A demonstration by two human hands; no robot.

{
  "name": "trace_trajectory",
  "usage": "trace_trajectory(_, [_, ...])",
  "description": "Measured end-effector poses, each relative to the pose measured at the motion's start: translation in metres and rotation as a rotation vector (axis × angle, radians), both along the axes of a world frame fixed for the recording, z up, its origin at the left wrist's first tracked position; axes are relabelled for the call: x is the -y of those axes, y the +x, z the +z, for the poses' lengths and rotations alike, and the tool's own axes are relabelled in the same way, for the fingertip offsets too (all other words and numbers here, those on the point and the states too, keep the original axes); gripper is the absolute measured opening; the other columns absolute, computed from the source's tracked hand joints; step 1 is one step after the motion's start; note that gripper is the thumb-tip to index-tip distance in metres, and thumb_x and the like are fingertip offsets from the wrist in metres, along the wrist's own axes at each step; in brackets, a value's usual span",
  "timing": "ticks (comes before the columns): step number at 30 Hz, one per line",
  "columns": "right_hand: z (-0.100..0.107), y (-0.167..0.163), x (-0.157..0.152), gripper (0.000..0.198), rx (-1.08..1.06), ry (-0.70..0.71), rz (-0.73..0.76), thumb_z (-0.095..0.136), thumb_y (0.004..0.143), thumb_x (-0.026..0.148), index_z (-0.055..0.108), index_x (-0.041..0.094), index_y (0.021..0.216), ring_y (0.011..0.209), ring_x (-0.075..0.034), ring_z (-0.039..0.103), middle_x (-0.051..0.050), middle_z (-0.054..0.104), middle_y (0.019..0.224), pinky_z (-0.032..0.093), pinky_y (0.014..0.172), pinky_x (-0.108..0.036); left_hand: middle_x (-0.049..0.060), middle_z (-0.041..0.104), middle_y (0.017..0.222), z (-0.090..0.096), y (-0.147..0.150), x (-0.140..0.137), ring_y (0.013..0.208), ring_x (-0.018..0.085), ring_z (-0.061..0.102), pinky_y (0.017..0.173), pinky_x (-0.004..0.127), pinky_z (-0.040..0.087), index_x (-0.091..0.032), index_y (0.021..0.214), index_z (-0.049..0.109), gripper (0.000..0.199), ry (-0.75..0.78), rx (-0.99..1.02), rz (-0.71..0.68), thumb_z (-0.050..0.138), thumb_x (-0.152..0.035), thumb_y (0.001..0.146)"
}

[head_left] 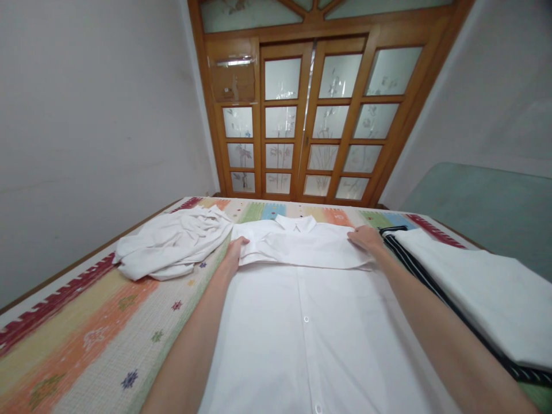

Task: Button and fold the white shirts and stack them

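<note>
A white button-up shirt (297,333) lies face up along the table, its collar at the far end and its button row running toward me. Both sleeves are laid across the chest in a flat band below the collar. At the band's left edge, my left hand (235,253) is closed on the shirt fabric, thumb on top. My right hand (365,237) pinches the opposite edge near the right shoulder. The fingers under the cloth are partly hidden on both sides.
A crumpled white garment (172,241) rests on the left of the striped, patterned tablecloth (142,322). To the right, folded white cloth (474,287) lies on black striped fabric (401,253). A pale green panel (483,195) stands beyond; wooden glazed doors (302,121) close the far side.
</note>
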State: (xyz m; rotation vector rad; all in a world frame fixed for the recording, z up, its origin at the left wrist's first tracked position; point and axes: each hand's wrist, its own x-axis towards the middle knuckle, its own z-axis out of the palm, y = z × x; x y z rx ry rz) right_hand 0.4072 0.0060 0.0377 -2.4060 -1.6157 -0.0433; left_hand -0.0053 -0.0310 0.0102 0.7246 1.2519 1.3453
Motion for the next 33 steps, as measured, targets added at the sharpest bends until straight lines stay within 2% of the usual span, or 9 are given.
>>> trace_trajectory(3, [0.004,0.004,-0.005,0.031,-0.049,-0.002,0.005,0.055,0.075,0.030,0.076,0.014,0.090,0.089,-0.031,0.068,-0.018,0.072,0.095,0.050,0.066,-0.032,0.002,0.061,0.060,0.004,-0.008,0.000,0.059,0.018,0.059,0.056,0.027,0.046,-0.014,0.068,0.061,0.014,0.020,-0.247,-0.019,0.058,-0.025,0.061])
trace_trajectory(9, [0.013,0.004,-0.007,0.030,-0.062,0.057,0.007,0.052,0.081,0.031,0.074,0.013,0.090,0.091,-0.029,0.067,-0.017,0.072,0.095,0.049,0.072,-0.032,-0.003,0.047,0.049,0.010,-0.011,0.003,0.057,0.016,0.049,0.052,0.025,0.034,-0.019,0.054,0.052,0.014,0.029,-0.535,0.107,0.059,-0.028,0.063])
trace_trajectory(13, [0.004,-0.001,-0.005,0.027,-0.103,0.116,-0.044,0.051,0.081,0.022,0.072,0.014,0.095,0.091,-0.027,0.065,-0.016,0.070,0.095,0.048,0.075,-0.032,-0.001,0.046,0.050,0.016,-0.006,0.009,0.060,0.016,0.050,0.057,0.026,0.033,-0.020,0.050,0.049,0.021,0.133,-0.909,0.155,0.054,-0.029,0.068])
trace_trajectory(16, [-0.008,-0.005,-0.005,0.027,-0.142,0.180,-0.076,0.049,0.081,0.018,0.070,0.013,0.098,0.091,-0.026,0.063,-0.017,0.065,0.099,0.048,0.076,-0.033,-0.002,0.044,0.050,0.016,-0.006,0.011,0.059,0.016,0.048,0.057,0.026,0.033,-0.021,0.050,0.046,0.022,0.153,-1.051,0.183,0.051,-0.031,0.070])
trace_trajectory(20, [-0.022,-0.010,-0.005,0.028,-0.151,0.289,-0.079,0.048,0.083,0.018,0.067,0.013,0.103,0.091,-0.023,0.060,-0.017,0.055,0.110,0.046,0.081,-0.033,-0.004,0.038,0.048,0.009,-0.011,0.009,0.056,0.015,0.045,0.057,0.026,0.032,-0.021,0.050,0.044,0.024,0.115,-1.132,0.187,0.050,-0.032,0.071])
trace_trajectory(25, [-0.028,-0.015,0.001,0.039,-0.088,0.297,-0.035,0.048,0.079,0.012,0.060,0.011,0.117,0.097,-0.023,0.057,-0.018,0.050,0.118,0.044,0.084,-0.032,-0.003,0.042,0.050,0.001,-0.011,0.006,0.057,0.015,0.045,0.059,0.026,0.032,-0.021,0.053,0.047,0.022,0.080,-1.135,0.202,0.048,-0.032,0.072])
trace_trajectory(30, [-0.023,-0.008,0.007,0.045,0.130,0.178,0.101,0.048,0.076,0.009,0.062,0.014,0.119,0.108,-0.029,0.053,-0.017,0.059,0.117,0.044,0.087,-0.038,-0.001,0.045,0.053,-0.002,-0.009,0.007,0.061,0.016,0.046,0.060,0.027,0.032,-0.021,0.056,0.048,0.022,0.102,-1.099,0.255,0.045,-0.033,0.075])
trace_trajectory(33, [-0.020,0.004,0.004,0.042,0.165,0.076,0.126,0.046,0.078,0.010,0.066,0.014,0.115,0.110,-0.031,0.054,-0.018,0.063,0.115,0.044,0.088,-0.041,-0.002,0.043,0.052,-0.003,-0.009,0.008,0.059,0.016,0.044,0.059,0.027,0.031,-0.022,0.054,0.045,0.025,0.128,-1.054,0.266,0.045,-0.034,0.076])
